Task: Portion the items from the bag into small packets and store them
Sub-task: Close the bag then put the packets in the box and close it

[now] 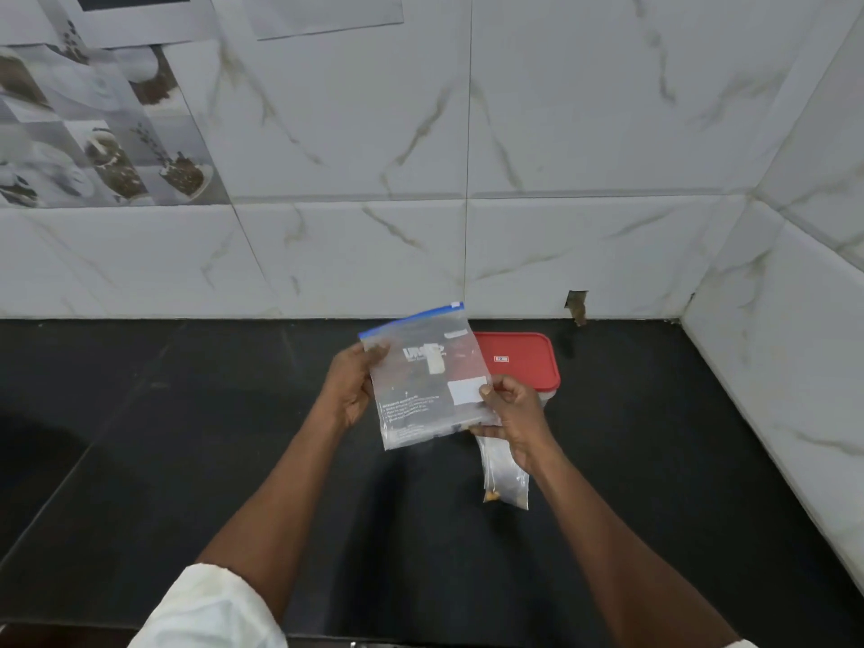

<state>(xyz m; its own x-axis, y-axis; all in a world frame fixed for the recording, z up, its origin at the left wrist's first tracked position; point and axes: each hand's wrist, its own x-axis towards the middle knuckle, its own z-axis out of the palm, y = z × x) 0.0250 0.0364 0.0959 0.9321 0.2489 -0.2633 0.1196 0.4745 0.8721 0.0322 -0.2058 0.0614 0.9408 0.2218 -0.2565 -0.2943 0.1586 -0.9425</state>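
There is one zip bag (pixel 428 381), one small packet (pixel 505 474) and one tub with a red lid (pixel 519 362), and two bare hands are working over the black counter (pixel 187 460).

The person is holding the zip bag up above the counter, in front of the tub, which is sitting near the tiled wall (pixel 561 180). The left hand (pixel 350 390) is gripping the bag's upper left edge, with the thumb lying on the printed front and the fingers going behind. The right hand (pixel 514 413) is pinching the lower right edge, thumb pressing on the front and fingers curling underneath. The top of the small packet is disappearing under those same fingers; I cannot tell whether they are gripping it or whether it is lying on the counter.

The zip bag is facing the person with its print readable. Its blue strip is pointing up towards the wall, and its long side is running from the strip down towards the person, leaning a little left at the top. The small packet is stretching from the right hand towards the person, with a few yellowish bits sitting at its near end.
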